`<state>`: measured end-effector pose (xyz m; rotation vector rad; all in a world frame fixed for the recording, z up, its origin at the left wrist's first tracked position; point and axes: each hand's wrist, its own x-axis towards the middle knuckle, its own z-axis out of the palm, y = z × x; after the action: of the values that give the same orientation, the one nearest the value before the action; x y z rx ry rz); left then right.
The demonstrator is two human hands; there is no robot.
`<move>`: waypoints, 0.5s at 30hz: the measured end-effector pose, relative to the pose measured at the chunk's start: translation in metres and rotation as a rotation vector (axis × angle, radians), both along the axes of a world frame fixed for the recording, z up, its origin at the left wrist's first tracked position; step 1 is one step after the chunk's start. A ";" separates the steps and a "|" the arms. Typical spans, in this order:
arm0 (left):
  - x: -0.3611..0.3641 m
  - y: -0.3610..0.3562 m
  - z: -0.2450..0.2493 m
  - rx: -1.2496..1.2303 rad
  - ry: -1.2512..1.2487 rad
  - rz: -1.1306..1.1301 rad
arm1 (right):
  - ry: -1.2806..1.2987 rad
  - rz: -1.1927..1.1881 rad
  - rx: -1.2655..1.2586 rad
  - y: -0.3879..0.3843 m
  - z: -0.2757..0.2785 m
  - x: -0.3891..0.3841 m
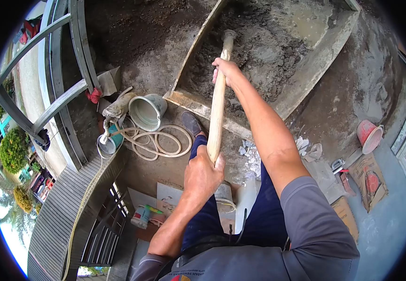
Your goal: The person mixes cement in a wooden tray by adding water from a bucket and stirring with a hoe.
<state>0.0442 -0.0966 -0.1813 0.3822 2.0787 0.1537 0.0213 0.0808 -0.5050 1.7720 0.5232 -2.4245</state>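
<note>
A long pale wooden handle (pixel 218 105) runs up from my waist into a wooden mixing trough (pixel 318 65). My left hand (pixel 203 174) is wrapped round its lower end. Higher up, near the tool's head, my right hand (pixel 226 72) grips the same handle. The round top of the tool head (pixel 230 33) shows over grey, lumpy mortar (pixel 268 51); its blade is hidden. Some wet, smoother mix lies in the trough's upper right part.
A grey bucket (pixel 147 112), a coiled hose (pixel 158 143) and a small pail (pixel 109 145) are at the left. Metal framing (pixel 55 107) stands beyond. At the right are a red bucket (pixel 370 136) and a paper bag (pixel 368 181). Another bucket (pixel 224 196) sits between my legs.
</note>
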 end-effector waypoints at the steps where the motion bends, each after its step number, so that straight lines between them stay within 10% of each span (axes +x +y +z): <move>1: 0.004 -0.007 0.005 -0.018 -0.002 0.000 | -0.028 -0.006 -0.024 -0.011 0.002 0.001; 15: 0.098 0.032 0.016 -0.114 -0.002 0.010 | 0.099 0.096 -0.191 -0.026 0.004 0.055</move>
<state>0.1425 -0.0651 -0.1656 0.3025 2.0774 0.0413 0.0758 0.0552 -0.5011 1.5234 0.3620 -2.4147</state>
